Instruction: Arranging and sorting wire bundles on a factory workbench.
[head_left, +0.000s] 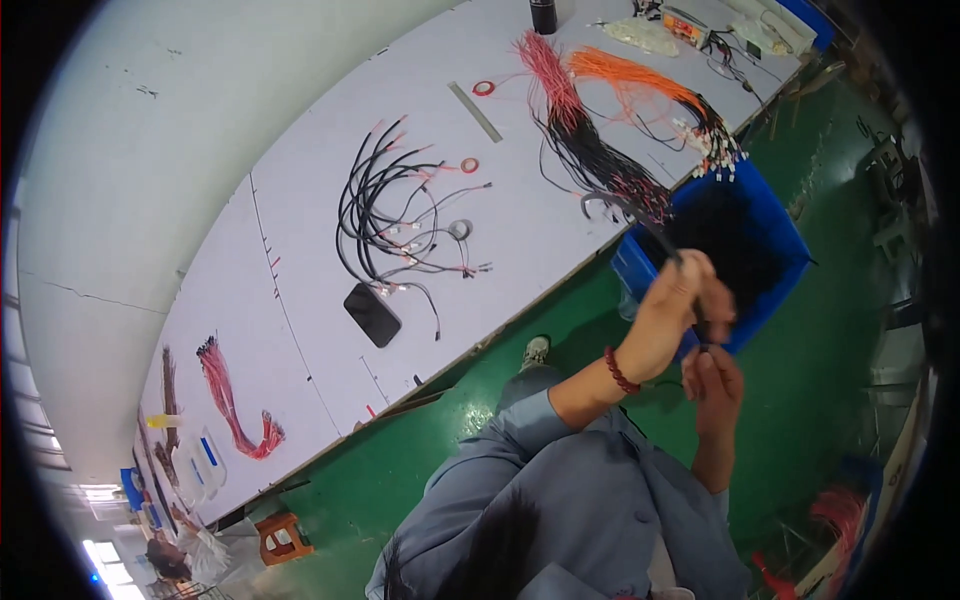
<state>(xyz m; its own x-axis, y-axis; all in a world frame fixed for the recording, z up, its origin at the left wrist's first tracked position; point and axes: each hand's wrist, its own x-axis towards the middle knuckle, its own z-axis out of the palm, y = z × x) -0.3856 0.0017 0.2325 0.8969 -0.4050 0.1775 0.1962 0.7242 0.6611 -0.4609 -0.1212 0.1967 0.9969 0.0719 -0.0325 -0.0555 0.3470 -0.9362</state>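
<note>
My left hand (668, 305), with a dark red bead bracelet on its wrist, is closed around a black cable or sleeve (640, 215). The cable's free end curves like a hook toward the table edge. Just below, my right hand (715, 380) pinches the lower part of the same black cable; its fingertips are pressed together, and the cable's very end is hidden there. Both hands are over the near side of a blue bin (790, 235) filled with a dark mass of black pieces. Some blur shows at the left fingers.
On the white table (320, 220) lie black cables (365, 215), a phone (373, 316), tape rolls (470, 165), a ruler (475, 112), a red-black wire bundle (575, 130), an orange bundle (640, 75) and a pink bundle (228, 400). Another person (195, 550) sits far left, by a stool (283, 538).
</note>
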